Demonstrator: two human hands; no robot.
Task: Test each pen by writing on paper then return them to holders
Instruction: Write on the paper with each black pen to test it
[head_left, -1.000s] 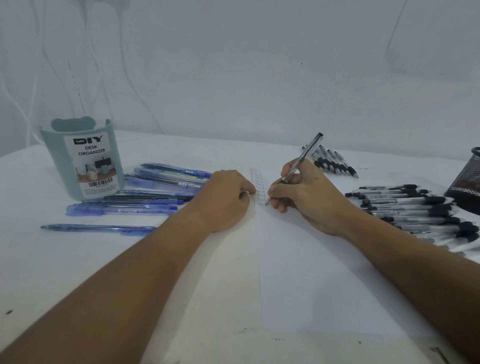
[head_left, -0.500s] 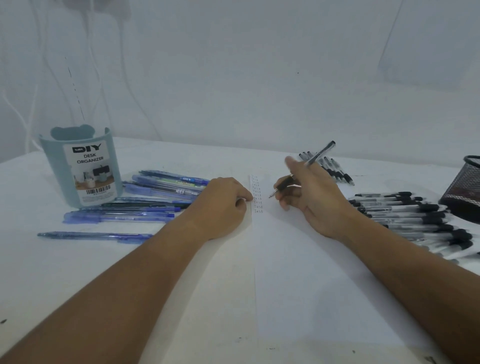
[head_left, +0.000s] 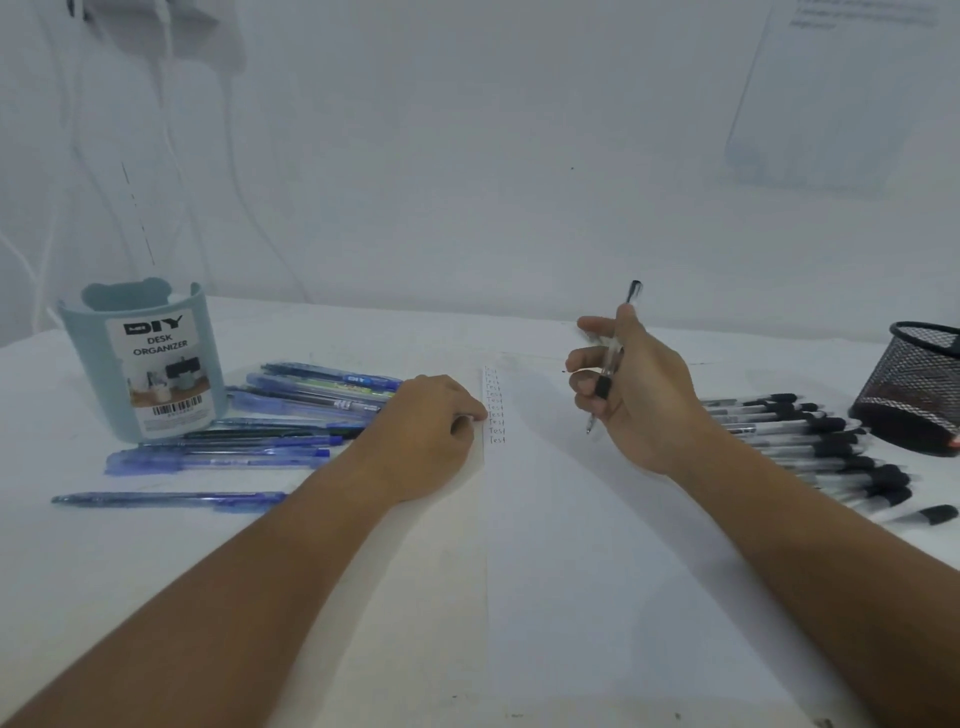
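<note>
between writing and returning: held a black-tipped pen (head_left: 608, 364) in the right hand (head_left: 639, 395), fingers curled round its barrel, lifted clear of the paper (head_left: 597, 545) and hanging above it. pointed tip down and a little toward the left, clicker end up; long axis close to upright, slightly tilted. left hand (head_left: 426, 431) loosely fisted, pressed on the paper's left edge beside a column of "test" marks (head_left: 494, 405). probably called next for a carry rightward to the mesh holder (head_left: 914, 384), past the black pens (head_left: 810, 447) lying on the desk (head_left: 130, 545). blue pens (head_left: 249, 431) lay by the blue organizer (head_left: 145, 364).
</note>
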